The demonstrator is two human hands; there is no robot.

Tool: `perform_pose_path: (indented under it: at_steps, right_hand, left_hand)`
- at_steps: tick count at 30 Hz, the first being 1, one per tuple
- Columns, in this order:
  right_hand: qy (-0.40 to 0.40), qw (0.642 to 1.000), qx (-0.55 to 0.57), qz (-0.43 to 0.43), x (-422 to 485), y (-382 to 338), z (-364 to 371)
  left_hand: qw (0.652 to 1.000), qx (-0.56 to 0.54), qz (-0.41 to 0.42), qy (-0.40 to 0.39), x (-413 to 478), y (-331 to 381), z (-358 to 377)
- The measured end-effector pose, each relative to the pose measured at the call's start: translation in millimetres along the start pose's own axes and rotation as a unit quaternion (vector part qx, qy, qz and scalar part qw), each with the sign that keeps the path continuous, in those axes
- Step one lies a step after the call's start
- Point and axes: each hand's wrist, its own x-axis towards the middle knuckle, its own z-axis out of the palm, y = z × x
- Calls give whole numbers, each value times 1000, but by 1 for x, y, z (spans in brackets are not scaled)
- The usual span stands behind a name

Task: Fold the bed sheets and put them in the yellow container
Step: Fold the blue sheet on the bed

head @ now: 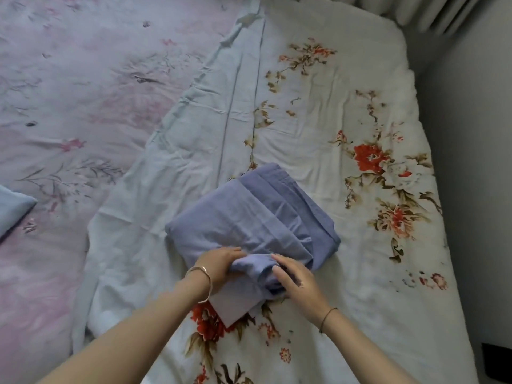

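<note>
Two hands on blue sheet [249, 217] | left hand [219, 266] grips its bunched near edge, right hand [293, 278] pinches the same roll | sheet: folded thick square, mid-bed [318, 120], toward the bed's near edge | judged light, limp, creased woven cloth, layers may slide; lift from under both sides | yellow container unseen

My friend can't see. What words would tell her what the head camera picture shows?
A person's left hand and right hand hold the bunched near end of a folded blue sheet. It lies on a white bedsheet with red flowers, beside a pink flowered sheet.
</note>
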Motion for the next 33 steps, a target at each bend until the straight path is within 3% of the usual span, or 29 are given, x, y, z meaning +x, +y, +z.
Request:
perform_pose_path:
  at_steps: [3, 8, 9, 11, 14, 17, 24, 30, 33]
  right_hand:
    - [-9, 986, -131, -98, 24, -15, -34]
    - [-71, 902, -398, -151, 86, -57, -65]
    - [-93, 897, -405, -147, 97, -67, -67]
    - [-126, 922, -341, -135, 113, -91, -74]
    - [-181, 943, -262, -91, 133, -139, -95]
    - [-200, 937, -277, -71, 139, -194, -117]
    - [-219, 926, -308, -14, 109, -312, -201]
    - [-133, 924, -354, -52, 87, -402, -273]
    - [-23, 927, -351, -129, 77, -450, -306]
  left_hand:
    - [963, -246, -93, 63, 11, -6, -34]
    - [923, -335, -188, 5, 28, -5, -88]
    - [918, -343, -198, 12, 32, -4, -96]
    - [897, -381, -207, 82, 34, 1, -109]
    - [888, -382, -113, 230, 25, 9, -131]
    - [907, -347, -53, 231, 14, 20, -165]
    - [816, -516, -32, 256, 6, 69, -289]
    - [790, -549, 22, 271, 3, 133, -379]
    - [786, -534, 58, 304, 5, 163, -432]
